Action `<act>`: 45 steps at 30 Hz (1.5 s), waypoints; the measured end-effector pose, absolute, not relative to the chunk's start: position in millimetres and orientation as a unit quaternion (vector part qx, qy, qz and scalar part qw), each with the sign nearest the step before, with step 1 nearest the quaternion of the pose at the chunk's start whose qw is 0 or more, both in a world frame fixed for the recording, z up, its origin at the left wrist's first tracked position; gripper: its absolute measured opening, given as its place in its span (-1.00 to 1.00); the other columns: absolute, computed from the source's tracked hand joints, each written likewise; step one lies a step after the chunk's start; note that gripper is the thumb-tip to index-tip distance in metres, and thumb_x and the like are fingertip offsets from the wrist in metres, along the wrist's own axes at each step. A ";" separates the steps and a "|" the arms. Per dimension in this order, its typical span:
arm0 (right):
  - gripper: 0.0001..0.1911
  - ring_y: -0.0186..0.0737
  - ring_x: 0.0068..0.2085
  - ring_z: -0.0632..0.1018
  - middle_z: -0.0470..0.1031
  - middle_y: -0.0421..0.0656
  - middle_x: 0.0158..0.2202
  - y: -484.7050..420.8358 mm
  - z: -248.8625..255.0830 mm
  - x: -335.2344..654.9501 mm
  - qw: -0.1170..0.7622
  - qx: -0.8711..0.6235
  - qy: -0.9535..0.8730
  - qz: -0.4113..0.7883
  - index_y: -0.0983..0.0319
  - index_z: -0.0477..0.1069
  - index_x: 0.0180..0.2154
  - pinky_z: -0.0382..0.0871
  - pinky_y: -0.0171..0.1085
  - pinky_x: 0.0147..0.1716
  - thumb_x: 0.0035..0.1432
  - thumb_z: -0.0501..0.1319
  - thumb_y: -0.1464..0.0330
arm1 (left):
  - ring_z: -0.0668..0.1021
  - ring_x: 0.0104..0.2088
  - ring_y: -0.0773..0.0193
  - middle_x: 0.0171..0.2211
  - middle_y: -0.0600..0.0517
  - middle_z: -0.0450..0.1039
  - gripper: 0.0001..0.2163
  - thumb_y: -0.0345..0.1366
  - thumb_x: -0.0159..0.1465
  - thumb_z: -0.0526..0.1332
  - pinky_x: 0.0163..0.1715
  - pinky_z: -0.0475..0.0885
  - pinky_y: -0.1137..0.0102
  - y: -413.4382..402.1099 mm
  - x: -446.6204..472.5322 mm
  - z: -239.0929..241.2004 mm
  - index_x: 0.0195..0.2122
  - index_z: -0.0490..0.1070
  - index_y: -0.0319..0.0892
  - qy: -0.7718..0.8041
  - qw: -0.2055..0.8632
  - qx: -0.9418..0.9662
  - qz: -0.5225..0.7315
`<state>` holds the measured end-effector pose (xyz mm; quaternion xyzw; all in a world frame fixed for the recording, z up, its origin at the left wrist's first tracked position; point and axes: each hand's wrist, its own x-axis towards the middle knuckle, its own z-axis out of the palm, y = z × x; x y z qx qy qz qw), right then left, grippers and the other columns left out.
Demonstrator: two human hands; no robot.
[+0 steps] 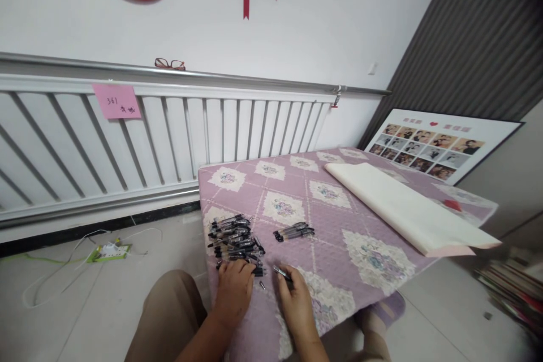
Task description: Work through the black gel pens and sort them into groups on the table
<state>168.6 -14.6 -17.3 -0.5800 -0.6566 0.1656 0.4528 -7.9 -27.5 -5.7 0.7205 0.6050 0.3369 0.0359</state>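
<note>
On the worktop spread with purple, flower-patterned cloth [250, 192]: a large, loose heap of slim black-and-clear plastic pens [232, 235] lies near the left edge, most pens roughly crosswise, probably so that single ones come easily to hand.
Left hand [235, 288]: palm down at the heap's near end, fingers bent over the closest pens, perhaps to steady them or pick among them; whether it grips one I cannot tell, as the fingertips are partly hidden.
Right hand [296, 300]: right of the heap and nearer the person, grasping one dark pen with a shiny metallic end [283, 274] between thumb and fingers; that end sticks out toward the heap, seemingly left free for the other hand to reach.
Between the hands: a small, silvery, tapered part [262, 285] lies loose just on the heap's near side, likely a pen tip.
Right of the heap: a small bundle of similar black-and-clear pens [294, 231] lies side by side, apart from it, which suggests deliberate separation.
Farther right of the heap: a smooth cream-coloured folded sheet [382, 198] lies well apart, apparently pushed aside for working room.
Beyond the heap: a white ribbed radiator [220, 130] lines the wall.
</note>
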 end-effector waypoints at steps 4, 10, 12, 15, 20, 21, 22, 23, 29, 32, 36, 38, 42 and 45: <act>-0.76 -0.11 -0.13 0.52 0.54 -0.05 -0.18 -13.5 -18.2 168.9 0.451 -0.573 -0.663 0.170 0.19 0.44 -0.18 0.40 -0.15 -0.10 0.18 0.09 0.27 | 0.48 -0.18 0.19 -0.23 0.08 0.49 -0.75 -0.49 0.23 0.15 -0.05 0.19 0.19 -27.2 -7.5 -4.1 -0.16 0.46 0.00 0.607 0.035 0.719 0.336; -0.77 -0.10 -0.14 0.53 0.55 -0.07 -0.20 -12.3 -19.6 167.4 0.429 -0.575 -0.677 0.161 0.19 0.45 -0.20 0.39 -0.13 -0.09 0.17 0.10 0.28 | 0.48 -0.20 0.20 -0.25 0.09 0.49 -0.76 -0.48 0.23 0.16 -0.06 0.20 0.20 -28.1 -7.1 -2.4 -0.16 0.46 -0.01 0.607 0.019 0.721 0.333; -0.77 -0.09 -0.15 0.54 0.56 -0.06 -0.21 -11.9 -19.9 166.5 0.431 -0.579 -0.673 0.162 0.20 0.46 -0.20 0.40 -0.13 -0.11 0.16 0.11 0.27 | 0.48 -0.20 0.21 -0.25 0.09 0.48 -0.76 -0.48 0.23 0.15 -0.06 0.20 0.21 -28.2 -7.0 -2.3 -0.16 0.46 -0.01 0.606 0.017 0.721 0.336; -0.75 -0.10 -0.20 0.55 0.57 -0.07 -0.23 -12.2 -18.3 165.6 0.438 -0.591 -0.653 0.182 0.21 0.44 -0.20 0.42 -0.16 -0.16 0.16 0.12 0.23 | 0.48 -0.18 0.21 -0.23 0.08 0.47 -0.76 -0.48 0.22 0.16 -0.05 0.19 0.21 -29.3 -7.5 -2.2 -0.16 0.46 -0.01 0.600 0.016 0.723 0.342; -0.72 -0.12 -0.24 0.56 0.57 -0.07 -0.26 -14.6 -12.7 165.4 0.453 -0.589 -0.637 0.206 0.21 0.44 -0.21 0.43 -0.21 -0.20 0.19 0.10 0.18 | 0.46 -0.18 0.19 -0.24 0.08 0.44 -0.76 -0.48 0.20 0.19 -0.09 0.21 0.23 -35.3 -9.3 -3.1 -0.19 0.48 0.00 0.598 -0.002 0.737 0.314; -0.72 -0.12 -0.24 0.56 0.57 -0.07 -0.26 -14.9 -12.3 165.6 0.457 -0.590 -0.633 0.206 0.21 0.44 -0.21 0.43 -0.21 -0.20 0.19 0.10 0.18 | 0.45 -0.20 0.19 -0.25 0.07 0.44 -0.77 -0.48 0.20 0.19 -0.11 0.22 0.24 -36.6 -9.4 -3.3 -0.21 0.48 0.00 0.602 -0.004 0.740 0.301; -0.71 -0.12 -0.23 0.56 0.57 -0.07 -0.25 -15.0 -12.3 165.8 0.461 -0.590 -0.630 0.206 0.22 0.45 -0.21 0.43 -0.21 -0.19 0.19 0.10 0.17 | 0.45 -0.21 0.18 -0.27 0.07 0.44 -0.78 -0.48 0.20 0.19 -0.14 0.23 0.26 -37.6 -9.4 -3.3 -0.22 0.49 0.00 0.607 -0.005 0.742 0.285; -0.70 -0.12 -0.23 0.56 0.58 -0.06 -0.24 -14.9 -12.8 166.1 0.466 -0.590 -0.627 0.204 0.22 0.45 -0.21 0.43 -0.20 -0.18 0.19 0.10 0.17 | 0.45 -0.22 0.18 -0.29 0.07 0.43 -0.78 -0.48 0.21 0.19 -0.17 0.23 0.26 -38.3 -9.3 -3.4 -0.23 0.49 0.01 0.612 -0.005 0.744 0.267; -0.69 -0.09 -0.11 0.55 0.57 -0.03 -0.14 -11.8 -19.8 168.6 0.464 -0.576 -0.645 0.190 0.20 0.48 -0.14 0.42 -0.12 -0.06 0.18 0.10 0.21 | 0.44 -0.21 0.17 -0.27 0.07 0.43 -0.79 -0.45 0.26 0.18 -0.18 0.23 0.27 -32.7 -8.2 -7.3 -0.17 0.47 0.00 0.629 -0.011 0.746 0.221; -0.69 -0.09 -0.10 0.56 0.57 -0.05 -0.12 -10.8 -21.2 168.3 0.455 -0.579 -0.649 0.191 0.20 0.47 -0.11 0.41 -0.11 -0.05 0.16 0.10 0.24 | 0.44 -0.20 0.17 -0.26 0.07 0.43 -0.80 -0.43 0.26 0.18 -0.15 0.23 0.26 -26.6 -9.4 -11.1 -0.15 0.45 0.00 0.634 -0.018 0.740 0.223; -0.74 -0.12 -0.18 0.57 0.59 -0.09 -0.21 -11.5 -17.4 165.5 0.437 -0.574 -0.663 0.201 0.19 0.48 -0.17 0.43 -0.17 -0.14 0.13 0.12 0.28 | 0.44 -0.16 0.15 -0.25 0.06 0.42 -0.77 -0.43 0.25 0.19 -0.13 0.23 0.25 -20.5 -12.0 -13.5 -0.10 0.43 -0.01 0.645 -0.028 0.729 0.227; -0.77 -0.12 -0.22 0.57 0.59 -0.11 -0.26 -12.1 -14.2 164.1 0.432 -0.567 -0.672 0.201 0.18 0.49 -0.22 0.43 -0.19 -0.17 0.12 0.13 0.29 | 0.43 -0.15 0.14 -0.24 0.06 0.41 -0.75 -0.43 0.23 0.21 -0.13 0.23 0.26 -19.5 -12.7 -13.8 -0.08 0.42 -0.02 0.649 -0.035 0.723 0.235; -0.80 -0.12 -0.22 0.55 0.57 -0.11 -0.28 -11.6 -10.4 163.5 0.447 -0.562 -0.672 0.179 0.17 0.49 -0.27 0.41 -0.19 -0.17 0.11 0.13 0.30 | 0.43 -0.13 0.14 -0.21 0.05 0.42 -0.72 -0.42 0.22 0.21 -0.10 0.22 0.25 -20.9 -13.2 -13.3 -0.05 0.39 -0.02 0.651 -0.029 0.719 0.242; -0.81 -0.12 -0.21 0.53 0.55 -0.11 -0.29 -9.3 -11.7 163.4 0.450 -0.561 -0.674 0.168 0.15 0.50 -0.27 0.40 -0.18 -0.17 0.11 0.14 0.30 | 0.43 -0.12 0.14 -0.20 0.05 0.43 -0.73 -0.43 0.23 0.19 -0.09 0.22 0.25 -22.7 -13.5 -11.6 -0.06 0.39 -0.03 0.656 -0.023 0.711 0.252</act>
